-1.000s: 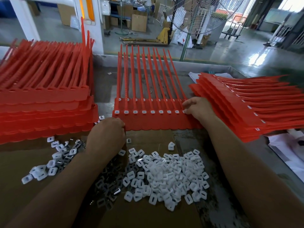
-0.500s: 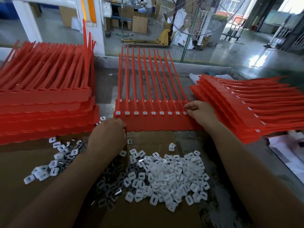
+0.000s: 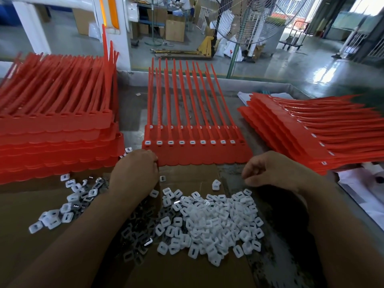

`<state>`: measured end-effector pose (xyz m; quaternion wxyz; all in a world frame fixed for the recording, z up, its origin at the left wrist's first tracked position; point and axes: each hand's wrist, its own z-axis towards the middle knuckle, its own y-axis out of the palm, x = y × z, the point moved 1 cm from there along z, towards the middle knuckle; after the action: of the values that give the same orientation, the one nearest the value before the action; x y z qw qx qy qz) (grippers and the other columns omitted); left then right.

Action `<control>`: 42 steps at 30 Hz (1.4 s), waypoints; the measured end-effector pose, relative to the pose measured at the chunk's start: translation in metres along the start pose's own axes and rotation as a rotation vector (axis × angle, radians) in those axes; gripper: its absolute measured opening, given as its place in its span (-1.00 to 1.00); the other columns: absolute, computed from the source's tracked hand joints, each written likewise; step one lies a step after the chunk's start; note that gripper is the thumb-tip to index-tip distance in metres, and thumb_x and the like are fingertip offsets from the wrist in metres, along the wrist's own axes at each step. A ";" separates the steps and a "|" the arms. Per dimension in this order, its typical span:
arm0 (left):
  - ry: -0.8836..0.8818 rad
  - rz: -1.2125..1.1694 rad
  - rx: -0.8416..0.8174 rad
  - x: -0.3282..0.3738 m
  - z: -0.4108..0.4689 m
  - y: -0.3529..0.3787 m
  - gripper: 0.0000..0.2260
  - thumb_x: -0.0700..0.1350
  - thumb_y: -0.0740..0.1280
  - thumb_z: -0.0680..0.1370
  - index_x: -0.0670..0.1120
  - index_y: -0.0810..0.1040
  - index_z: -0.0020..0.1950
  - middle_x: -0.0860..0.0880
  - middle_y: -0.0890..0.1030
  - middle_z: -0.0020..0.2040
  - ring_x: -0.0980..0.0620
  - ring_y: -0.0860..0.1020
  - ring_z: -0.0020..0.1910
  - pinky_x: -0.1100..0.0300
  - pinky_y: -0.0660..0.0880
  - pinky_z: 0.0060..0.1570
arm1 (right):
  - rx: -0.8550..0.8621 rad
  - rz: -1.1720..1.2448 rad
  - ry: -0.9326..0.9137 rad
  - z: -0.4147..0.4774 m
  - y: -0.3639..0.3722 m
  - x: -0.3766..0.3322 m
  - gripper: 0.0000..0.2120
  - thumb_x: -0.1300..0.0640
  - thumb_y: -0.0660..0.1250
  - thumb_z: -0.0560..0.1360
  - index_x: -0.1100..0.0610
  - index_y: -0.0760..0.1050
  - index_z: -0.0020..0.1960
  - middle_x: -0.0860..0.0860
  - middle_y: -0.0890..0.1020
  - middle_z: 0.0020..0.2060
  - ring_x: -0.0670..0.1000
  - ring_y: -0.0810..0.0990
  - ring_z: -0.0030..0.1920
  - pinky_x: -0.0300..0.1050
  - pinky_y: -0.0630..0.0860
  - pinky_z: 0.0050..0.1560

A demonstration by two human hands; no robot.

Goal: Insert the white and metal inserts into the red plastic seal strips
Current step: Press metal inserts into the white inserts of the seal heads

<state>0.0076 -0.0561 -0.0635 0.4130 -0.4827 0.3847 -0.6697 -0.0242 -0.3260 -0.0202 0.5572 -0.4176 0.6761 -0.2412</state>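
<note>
**Head view**

The right hand (image 3: 276, 171) is no longer being held at the right end of the centre seal strip sheet (image 3: 199, 154), where its fingertips were being pressed half a second ago. It is now being carried nearer the body, above the cardboard (image 3: 187, 271) and just beyond the pile of white inserts (image 3: 212, 221). Its fingers are being kept loosely curled, and nothing is being seen between them.

The left hand (image 3: 135, 173) is being kept where it was, at the near left corner of the sheet, with its fingers curled against the edge. Whether the edge is actually being gripped cannot be told. The two hands are being held well apart.

Judged from this, one placement is being treated as finished and another insert is being fetched.

Counts:

- Hands: two.
- Sockets in the front row of the centre sheet: ten. Nine are being shown filled with white. The tenth socket (image 3: 242, 141), at the right end, is being shown dark and apparently empty.
- A second row of sockets is being shown just behind. It probably belongs to a sheet underneath.
- Red stacks: two, a left stack (image 3: 54, 142) and a right stack (image 3: 301, 138).
- White inserts: one main pile and a smaller scatter (image 3: 68, 196). They are too many to be counted.
- Metal inserts (image 3: 133, 229): one dark heap, partly hidden under the left forearm and uncountable.
</note>
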 end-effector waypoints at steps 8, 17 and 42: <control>0.001 0.007 -0.014 0.000 -0.001 -0.001 -0.75 -0.16 0.14 0.55 -0.12 0.58 0.08 -0.07 0.58 0.12 -0.01 0.53 0.05 0.18 0.41 0.02 | -0.061 -0.269 0.041 -0.001 0.009 -0.010 -0.82 0.11 0.50 0.33 -0.08 0.52 -0.31 -0.16 0.56 -0.32 -0.25 0.48 -0.30 -0.48 0.35 -0.36; -0.004 0.016 -0.019 0.000 0.000 -0.002 -0.76 -0.17 0.14 0.55 -0.12 0.59 0.06 -0.06 0.58 0.10 -0.01 0.54 0.02 0.20 0.42 -0.04 | -0.036 0.035 0.033 -0.004 0.004 -0.005 -0.88 0.24 0.42 0.40 0.12 0.50 -0.26 0.01 0.62 -0.43 -0.16 0.55 -0.42 -0.40 0.38 -0.42; -0.010 0.007 -0.002 -0.001 -0.001 0.001 -0.75 -0.17 0.13 0.55 -0.11 0.58 0.07 -0.04 0.58 0.09 0.03 0.54 0.01 0.23 0.42 -0.04 | 0.742 0.171 0.141 0.093 0.008 0.025 -0.86 0.29 0.27 0.49 0.17 0.60 -0.06 0.03 0.60 -0.04 -0.01 0.52 -0.01 -0.22 0.36 -0.01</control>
<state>0.0072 -0.0553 -0.0649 0.4169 -0.4850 0.3851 -0.6653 0.0617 -0.3292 -0.0646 0.6407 -0.1123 0.6119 -0.4500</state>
